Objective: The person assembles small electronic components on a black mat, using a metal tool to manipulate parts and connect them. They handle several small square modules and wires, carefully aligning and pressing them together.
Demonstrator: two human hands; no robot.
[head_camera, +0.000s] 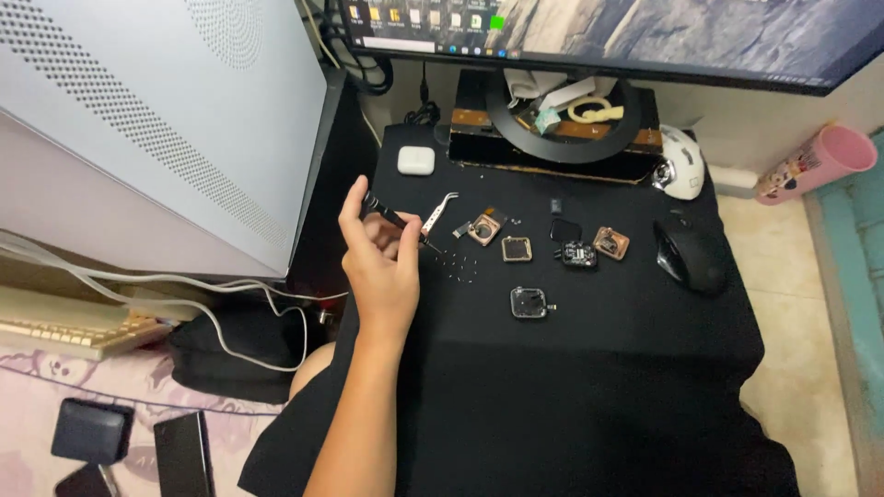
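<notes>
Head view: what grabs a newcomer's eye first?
The left hand, raised mid-frame over the black cloth, pinching a thin dark tool. Right of it, small square device parts lie spread out. A monitor spans the top edge; a black mouse sits right.

A wide monitor screen (pixel 626 32) stands up and to the right of the fingers (pixel 373 230), well apart, its black frame running along the top edge; it shows a grey rocky picture with a row of small icons and one green square at its left end. A small white rounded case (pixel 416 161) lies just above the fingers on the black worktop (pixel 571 387). Two dark phone screens (pixel 184 451) lie far below and left of the fingers, on the flowered bed
</notes>
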